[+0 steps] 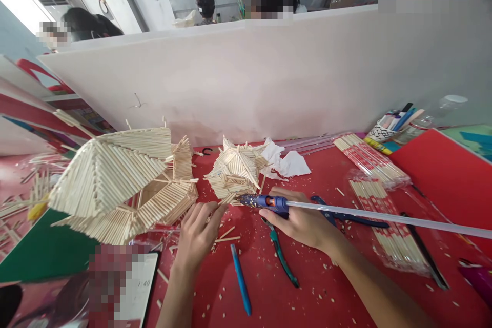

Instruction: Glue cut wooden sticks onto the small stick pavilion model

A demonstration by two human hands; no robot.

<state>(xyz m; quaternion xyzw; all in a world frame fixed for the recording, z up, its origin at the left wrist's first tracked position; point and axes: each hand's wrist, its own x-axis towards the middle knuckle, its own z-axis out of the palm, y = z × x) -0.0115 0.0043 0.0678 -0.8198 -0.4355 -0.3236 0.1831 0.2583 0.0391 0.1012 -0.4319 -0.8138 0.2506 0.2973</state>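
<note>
In the head view my right hand (pixel 302 218) is wrapped round a blue glue gun (pixel 265 201), whose tip points left. A long translucent glue stick (pixel 369 215) runs out of its back to the right edge. My left hand (pixel 200 225) pinches a short wooden stick (pixel 227 199) close to the gun's tip; whether they touch I cannot tell. Just behind both hands sits a small roofed model made of wooden sticks (pixel 238 161). A larger stick-built model with a pitched roof (pixel 111 169) stands to the left.
Green-handled pliers (pixel 282 259) and a blue pen (pixel 241 279) lie in front. Packs of sticks (pixel 371 159), a pen cup (pixel 388 125) and crumpled tissue (pixel 294 164) are farther back. A phone (pixel 138 287) lies front left. A white panel (pixel 246 72) borders the red table; people sit beyond.
</note>
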